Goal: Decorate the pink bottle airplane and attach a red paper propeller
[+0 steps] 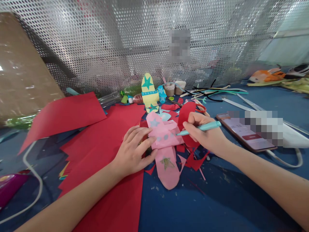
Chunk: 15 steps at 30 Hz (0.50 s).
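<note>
A pink paper cutout with a gold star, a blue star and a cross band lies on the blue table. Along the band runs a row of blue dots. My left hand has its fingers spread, the tips resting on the cutout's left side. In my right hand is a light blue marker, its tip at the right part of the band. A red paper piece with a rounded top stands partly behind my right fingers, which hide some of it.
Large red paper sheets cover the left side. Behind are a yellow paper cutout with green stars, small cups and pipe cleaners. A phone lies at right. Red scraps surround the pink cutout.
</note>
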### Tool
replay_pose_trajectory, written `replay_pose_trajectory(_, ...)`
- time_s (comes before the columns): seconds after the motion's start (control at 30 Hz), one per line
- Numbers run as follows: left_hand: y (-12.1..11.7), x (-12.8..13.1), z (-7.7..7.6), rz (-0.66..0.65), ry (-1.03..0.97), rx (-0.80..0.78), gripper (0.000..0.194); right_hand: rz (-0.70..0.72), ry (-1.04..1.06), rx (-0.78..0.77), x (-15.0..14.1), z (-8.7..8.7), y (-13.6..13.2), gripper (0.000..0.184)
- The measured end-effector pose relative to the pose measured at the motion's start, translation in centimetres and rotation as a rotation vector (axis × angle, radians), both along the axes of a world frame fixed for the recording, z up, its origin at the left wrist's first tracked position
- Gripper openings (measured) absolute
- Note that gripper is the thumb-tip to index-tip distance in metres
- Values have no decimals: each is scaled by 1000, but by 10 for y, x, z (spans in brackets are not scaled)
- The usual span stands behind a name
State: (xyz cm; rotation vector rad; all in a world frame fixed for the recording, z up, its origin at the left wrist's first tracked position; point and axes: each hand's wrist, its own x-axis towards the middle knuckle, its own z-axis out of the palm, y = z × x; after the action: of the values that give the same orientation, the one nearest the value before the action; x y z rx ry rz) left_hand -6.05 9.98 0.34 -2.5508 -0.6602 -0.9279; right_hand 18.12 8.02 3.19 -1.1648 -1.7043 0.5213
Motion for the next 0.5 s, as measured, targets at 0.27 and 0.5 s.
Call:
replay_pose_trajectory(0.27,0,-1,0,1,4,0,21,-7,-16,-6,-1,1,-1,31)
replay_pose_trajectory(0.5,0,0,-1,2,5,2,23,1,-26,-3,-1,1,-1,31)
